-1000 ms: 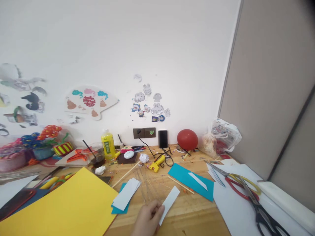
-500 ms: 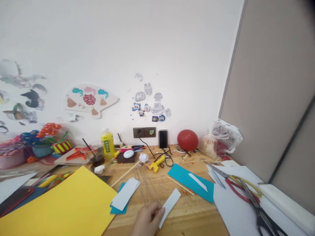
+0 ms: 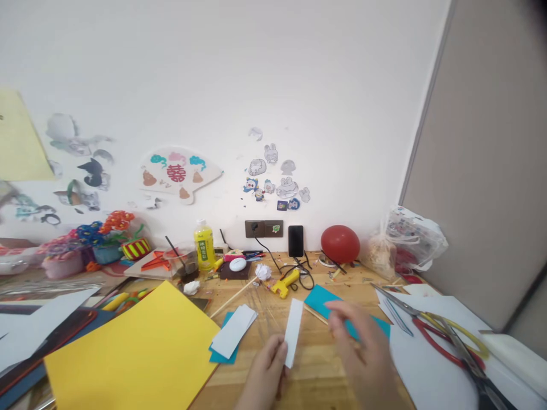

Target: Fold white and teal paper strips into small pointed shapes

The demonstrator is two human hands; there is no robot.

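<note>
Low in the middle, my left hand (image 3: pixel 267 370) pinches the lower end of a white paper strip (image 3: pixel 293 330), which stands nearly upright. My right hand (image 3: pixel 363 353) is raised to the right of it, over a teal paper sheet (image 3: pixel 322 297). Its fingers are curved and slightly blurred, with thumb and forefinger apart and nothing seen between them. Part of the teal sheet is hidden behind this hand. Left of my left hand, several white paper pieces (image 3: pixel 235 330) lie on smaller teal paper (image 3: pixel 231 353).
Yellow paper (image 3: pixel 137 353) covers the left front. Scissors (image 3: pixel 453 341) lie on white paper (image 3: pixel 419 364) at right. Farther back are a yellow glue gun (image 3: pixel 285 283), a stick (image 3: pixel 233 299), a yellow bottle (image 3: pixel 205 245), a phone (image 3: pixel 296 241) and a red balloon (image 3: pixel 340 244).
My right hand has come into view at the right. The strip in my left hand has turned more upright. The whole view has shifted, with the scene appearing farther right.
</note>
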